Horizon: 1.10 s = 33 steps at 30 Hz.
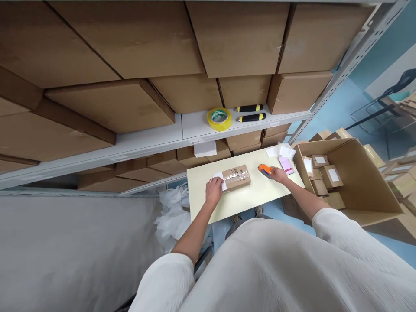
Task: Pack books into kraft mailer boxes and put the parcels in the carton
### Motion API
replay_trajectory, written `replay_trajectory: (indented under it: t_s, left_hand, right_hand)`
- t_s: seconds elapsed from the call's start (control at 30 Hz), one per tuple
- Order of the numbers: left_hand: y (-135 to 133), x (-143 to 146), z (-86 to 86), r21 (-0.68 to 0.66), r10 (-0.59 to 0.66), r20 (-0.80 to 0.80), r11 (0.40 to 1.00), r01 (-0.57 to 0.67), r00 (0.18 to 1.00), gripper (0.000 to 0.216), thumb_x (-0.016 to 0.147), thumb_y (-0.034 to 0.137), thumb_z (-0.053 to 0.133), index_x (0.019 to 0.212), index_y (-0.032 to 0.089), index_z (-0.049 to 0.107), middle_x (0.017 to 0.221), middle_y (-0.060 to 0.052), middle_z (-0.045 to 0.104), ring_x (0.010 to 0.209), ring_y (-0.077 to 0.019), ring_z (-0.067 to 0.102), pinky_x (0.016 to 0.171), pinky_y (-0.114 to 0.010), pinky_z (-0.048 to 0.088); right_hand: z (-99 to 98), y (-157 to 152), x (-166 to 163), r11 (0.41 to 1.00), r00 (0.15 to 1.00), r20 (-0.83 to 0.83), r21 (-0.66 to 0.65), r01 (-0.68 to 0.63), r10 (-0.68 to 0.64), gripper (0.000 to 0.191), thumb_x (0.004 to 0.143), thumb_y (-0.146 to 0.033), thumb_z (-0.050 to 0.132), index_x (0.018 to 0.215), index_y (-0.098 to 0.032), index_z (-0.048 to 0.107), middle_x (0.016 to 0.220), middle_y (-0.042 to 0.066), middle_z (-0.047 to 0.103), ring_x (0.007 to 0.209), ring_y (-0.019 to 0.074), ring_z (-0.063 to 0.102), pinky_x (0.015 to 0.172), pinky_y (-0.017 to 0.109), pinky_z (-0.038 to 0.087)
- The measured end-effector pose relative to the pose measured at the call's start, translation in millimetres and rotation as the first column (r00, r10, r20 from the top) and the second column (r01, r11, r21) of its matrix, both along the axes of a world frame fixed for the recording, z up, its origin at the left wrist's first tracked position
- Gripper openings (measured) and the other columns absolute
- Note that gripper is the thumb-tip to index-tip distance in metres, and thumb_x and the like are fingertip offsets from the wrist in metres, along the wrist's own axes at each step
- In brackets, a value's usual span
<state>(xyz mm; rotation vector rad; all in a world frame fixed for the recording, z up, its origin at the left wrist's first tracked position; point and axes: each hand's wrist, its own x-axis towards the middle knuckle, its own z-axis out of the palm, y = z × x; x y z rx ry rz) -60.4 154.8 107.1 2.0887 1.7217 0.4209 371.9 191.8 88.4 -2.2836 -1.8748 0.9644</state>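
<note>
A small taped cardboard box (238,177) with dark handwriting on top lies on the pale tabletop (208,210). My left hand (214,190) grips its left end, fingers bent over the top beside a white label (223,184). To the right, my right hand (279,175) is closed around the rear of an orange and dark-blue hand tool (265,170), held low by the table; its exact kind is unclear. Close to that hand are a pink-and-white phone-like item (286,165) and some white slips (276,151).
Stacked cartons (240,39) fill the grey shelf (195,125) ahead, where a yellow tape roll (226,125) and two black-and-yellow cutters (251,117) lie. A large open carton (364,180) with several small labelled boxes stands at right. Crumpled white plastic (173,208) hangs left of the table.
</note>
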Motion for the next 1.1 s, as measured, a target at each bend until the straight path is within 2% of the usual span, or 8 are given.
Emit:
replay_trajectory:
  t_s: [0.13, 0.3, 0.53, 0.7, 0.8, 0.9, 1.0, 1.1]
  left_hand:
    - [-2.0, 3.5, 0.9, 0.005, 0.012, -0.023, 1.000, -0.012, 1.000, 0.031, 0.097, 0.012, 0.048, 0.110, 0.024, 0.073, 0.128, -0.016, 0.072, 0.124, -0.0369, 0.061, 0.104, -0.052, 0.047]
    - [-7.3, 9.6, 5.2, 0.012, 0.011, -0.065, 1.000, -0.010, 0.998, 0.024, 0.101, 0.023, 0.051, 0.114, 0.024, 0.071, 0.132, -0.016, 0.070, 0.126, -0.0367, 0.060, 0.108, -0.051, 0.045]
    - [-8.0, 11.0, 7.1, -0.010, 0.013, -0.061, 1.000, -0.014, 0.998, 0.021, 0.102, 0.027, 0.052, 0.113, 0.024, 0.070, 0.133, -0.016, 0.070, 0.127, -0.0370, 0.060, 0.109, -0.052, 0.046]
    - [-5.1, 9.8, 5.6, -0.007, 0.016, -0.022, 1.000, -0.016, 1.000, 0.019, 0.100, 0.026, 0.054, 0.110, 0.024, 0.070, 0.129, -0.016, 0.070, 0.126, -0.0374, 0.060, 0.108, -0.051, 0.047]
    - [-4.5, 9.5, 5.2, -0.001, 0.012, -0.005, 1.000, -0.012, 1.000, 0.019, 0.100, 0.026, 0.054, 0.110, 0.024, 0.070, 0.128, -0.016, 0.070, 0.125, -0.0377, 0.060, 0.106, -0.051, 0.048]
    - [-4.5, 9.3, 5.0, 0.013, 0.010, -0.003, 1.000, -0.010, 1.000, 0.020, 0.100, 0.026, 0.053, 0.109, 0.025, 0.070, 0.127, -0.015, 0.071, 0.123, -0.0370, 0.061, 0.105, -0.051, 0.049]
    - [-4.3, 8.6, 4.4, 0.022, 0.005, 0.006, 1.000, -0.005, 1.000, 0.021, 0.100, 0.025, 0.051, 0.109, 0.024, 0.070, 0.127, -0.016, 0.071, 0.122, -0.0369, 0.062, 0.104, -0.051, 0.049]
    - [-3.7, 6.4, 3.3, 0.032, -0.003, 0.005, 0.999, 0.003, 1.000, 0.023, 0.100, 0.023, 0.051, 0.111, 0.023, 0.071, 0.128, -0.016, 0.072, 0.123, -0.0371, 0.063, 0.105, -0.051, 0.050]
  right_hand:
    - [-13.8, -7.6, -2.4, 1.000, 1.000, -0.027, -0.004, -0.003, 0.003, 0.019, 0.091, -0.028, 0.075, 0.110, -0.023, 0.076, 0.113, 0.009, 0.077, 0.096, 0.0257, 0.072, 0.078, 0.032, 0.051]
    - [-29.3, -8.4, -7.2, 0.998, 0.997, -0.072, -0.040, 0.038, -0.041, 0.013, 0.090, -0.021, 0.078, 0.102, -0.022, 0.076, 0.107, 0.009, 0.073, 0.102, 0.0254, 0.071, 0.085, 0.032, 0.050]
    - [-23.4, -7.3, -4.2, 0.998, 0.998, 0.021, 0.016, -0.066, 0.065, 0.016, 0.100, -0.025, 0.066, 0.109, -0.021, 0.078, 0.109, 0.012, 0.075, 0.101, 0.0281, 0.071, 0.087, 0.036, 0.053]
    - [0.9, 6.0, -1.8, 0.995, 0.999, -0.033, 0.097, -0.011, 0.015, 0.023, 0.101, -0.030, 0.065, 0.118, -0.023, 0.078, 0.110, 0.013, 0.078, 0.106, 0.0327, 0.072, 0.088, 0.037, 0.054]
    - [26.6, 23.0, -4.8, 0.993, 0.994, -0.109, 0.116, -0.014, 0.027, 0.025, 0.101, -0.028, 0.060, 0.120, -0.021, 0.076, 0.113, 0.014, 0.078, 0.105, 0.0312, 0.072, 0.087, 0.036, 0.054]
    - [57.8, 41.1, -13.2, 0.998, 0.962, -0.271, 0.051, -0.031, 0.044, 0.029, 0.099, -0.027, 0.059, 0.123, -0.018, 0.070, 0.113, 0.013, 0.077, 0.098, 0.0277, 0.071, 0.084, 0.035, 0.055]
    - [86.4, 54.1, -30.6, 0.982, 0.869, -0.466, -0.006, -0.189, 0.164, 0.054, 0.083, -0.026, 0.078, 0.134, -0.019, 0.062, 0.120, 0.009, 0.074, 0.101, 0.0258, 0.070, 0.085, 0.033, 0.056]
    - [105.8, 61.1, -59.1, 0.938, 0.805, -0.489, 0.097, -0.333, 0.336, 0.073, 0.067, -0.024, 0.089, 0.133, -0.020, 0.058, 0.127, 0.008, 0.070, 0.108, 0.0264, 0.068, 0.091, 0.034, 0.057]
